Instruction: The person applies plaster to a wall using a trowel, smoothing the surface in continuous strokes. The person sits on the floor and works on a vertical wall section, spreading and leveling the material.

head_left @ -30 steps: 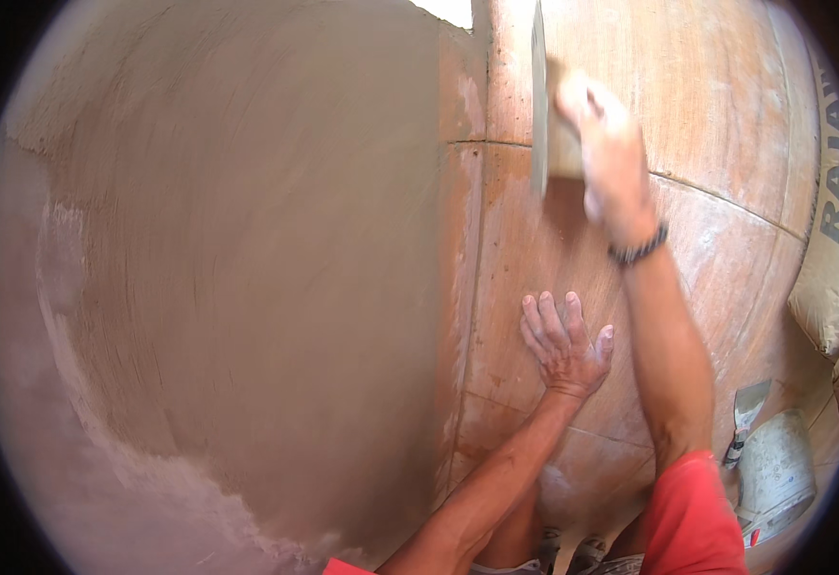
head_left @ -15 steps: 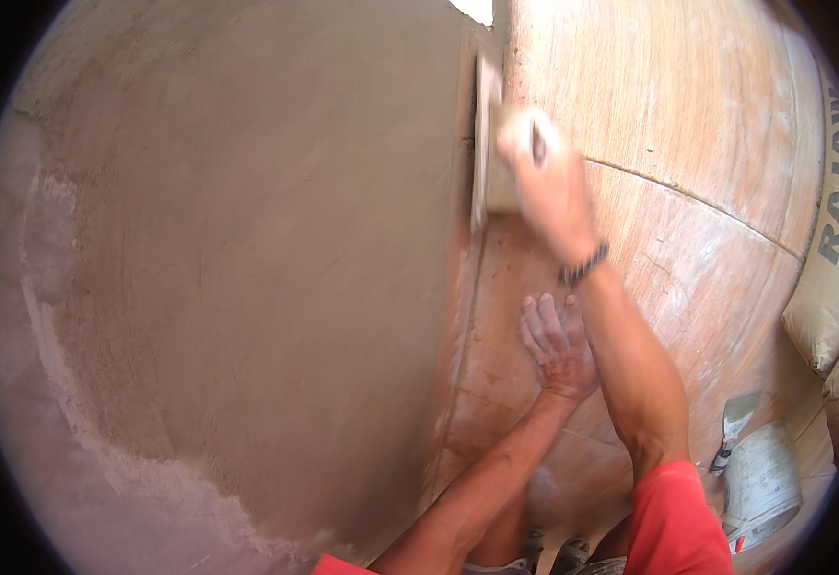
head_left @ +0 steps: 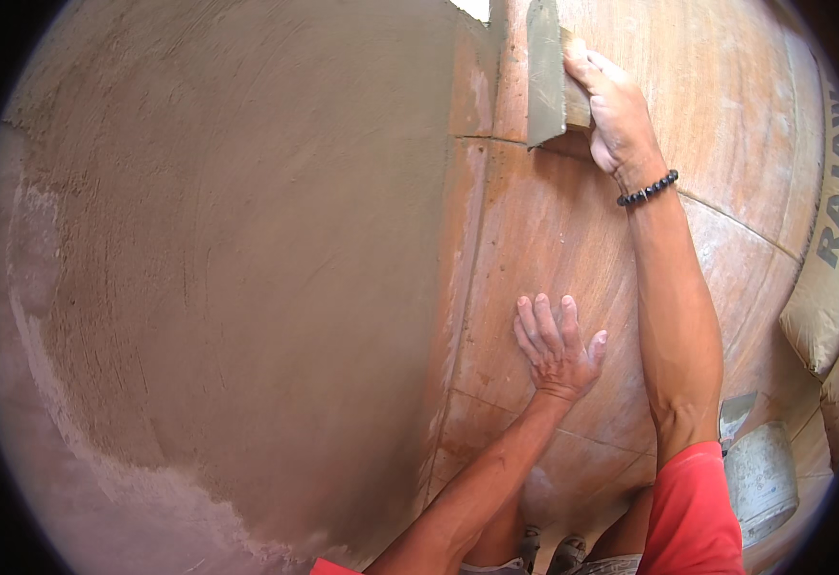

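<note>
My right hand [head_left: 616,110] is wrapped around the wooden handle of a plastering trowel [head_left: 545,77]. The trowel's grey rectangular blade stands on edge over the tiles, to the right of the smoothed mortar. Below it, my left hand [head_left: 559,347] rests with fingers spread on the brown wood-grain tiles [head_left: 535,249], holding nothing. A wide layer of grey-brown mortar [head_left: 266,240] covers the left side, fairly smooth near its straight right edge and rougher with streaks farther left.
Pale mortar-free surface [head_left: 65,489] borders the ragged left edge. At right lie filled paper sacks [head_left: 817,316]. A whitish bucket [head_left: 763,479] and a putty knife [head_left: 736,414] are at lower right, beside my right sleeve. My feet [head_left: 565,554] show at the bottom.
My right hand and the trowel have moved up and right, off the mortar's edge. The blade now shows its face more. My left hand stays put, its thumb now visible.
</note>
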`<state>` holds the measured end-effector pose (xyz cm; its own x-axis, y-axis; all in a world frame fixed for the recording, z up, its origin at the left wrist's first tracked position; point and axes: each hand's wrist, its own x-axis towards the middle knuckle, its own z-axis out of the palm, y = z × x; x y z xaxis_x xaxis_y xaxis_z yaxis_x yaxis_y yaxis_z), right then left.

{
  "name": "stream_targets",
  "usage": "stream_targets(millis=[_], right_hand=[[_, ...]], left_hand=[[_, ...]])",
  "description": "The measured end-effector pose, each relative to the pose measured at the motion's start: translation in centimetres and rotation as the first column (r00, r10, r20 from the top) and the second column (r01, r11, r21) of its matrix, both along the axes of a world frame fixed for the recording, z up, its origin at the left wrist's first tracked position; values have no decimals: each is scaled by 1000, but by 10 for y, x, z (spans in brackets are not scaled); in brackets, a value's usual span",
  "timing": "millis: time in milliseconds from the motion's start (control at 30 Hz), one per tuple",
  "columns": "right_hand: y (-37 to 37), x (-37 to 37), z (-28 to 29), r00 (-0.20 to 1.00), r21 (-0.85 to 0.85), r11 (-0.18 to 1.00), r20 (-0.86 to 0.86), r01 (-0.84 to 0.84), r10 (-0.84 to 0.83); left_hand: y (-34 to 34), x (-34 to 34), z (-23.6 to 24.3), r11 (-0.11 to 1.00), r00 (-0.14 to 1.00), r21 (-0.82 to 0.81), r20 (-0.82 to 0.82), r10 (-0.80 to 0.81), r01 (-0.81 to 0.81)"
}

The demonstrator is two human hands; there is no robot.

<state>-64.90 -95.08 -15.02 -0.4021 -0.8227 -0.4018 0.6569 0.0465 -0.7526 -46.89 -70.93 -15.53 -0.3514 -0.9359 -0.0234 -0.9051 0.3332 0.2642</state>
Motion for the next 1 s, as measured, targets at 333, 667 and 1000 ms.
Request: stream_targets(millis=[333,667,1000], right_hand=[[-22,29,-4,911,154,987,-401,-38,98],[73,70,9,928,153,981,-334,-119,165],[-68,-51,-46,855,-5,1000,-519,-22,16]], left_hand=[[0,-1,1,1000,1000,-29,-9,10,-10],[1,7,-1,999,999,-38,7,33,-32],[2,-5,0,1000,1000,13,7,-1,1]])
